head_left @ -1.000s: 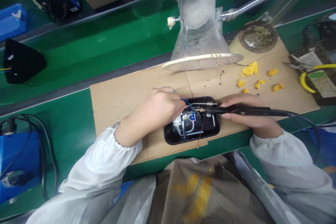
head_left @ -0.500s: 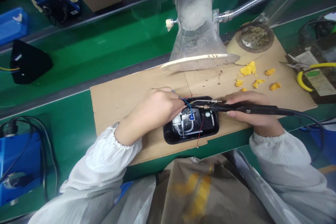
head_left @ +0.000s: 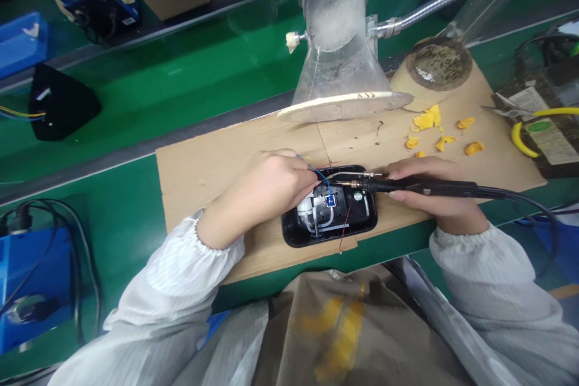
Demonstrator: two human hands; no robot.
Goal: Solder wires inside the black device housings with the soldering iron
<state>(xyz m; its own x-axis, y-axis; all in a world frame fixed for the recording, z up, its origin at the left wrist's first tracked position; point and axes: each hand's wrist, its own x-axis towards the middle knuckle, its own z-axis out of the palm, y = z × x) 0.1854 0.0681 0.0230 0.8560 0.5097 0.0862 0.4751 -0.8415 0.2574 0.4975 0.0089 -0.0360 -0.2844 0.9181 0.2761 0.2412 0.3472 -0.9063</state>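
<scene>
A black plastic housing (head_left: 353, 220) lies on the cardboard sheet, with white tubing, a small blue square part (head_left: 330, 201) and a twisted red wire (head_left: 345, 229) in it. My left hand (head_left: 278, 184) is closed at the housing's upper left edge, beside a blue wire; what its fingertips pinch is hidden. My right hand (head_left: 429, 187) is wrapped round the black handle of a soldering iron (head_left: 452, 188). The iron's metal tip points left over the upper part of the housing, close to my left fingertips.
A clear fume hood (head_left: 339, 72) hangs just beyond the housing. Yellow scraps (head_left: 427, 119) and a round pot (head_left: 434, 72) are on the cardboard (head_left: 190, 175) at right. Pliers (head_left: 525, 113) lie farther right. Blue units stand at left.
The black part with thin wires on the far belt at left has shifted slightly right. My hands and the soldering iron have hardly moved.
</scene>
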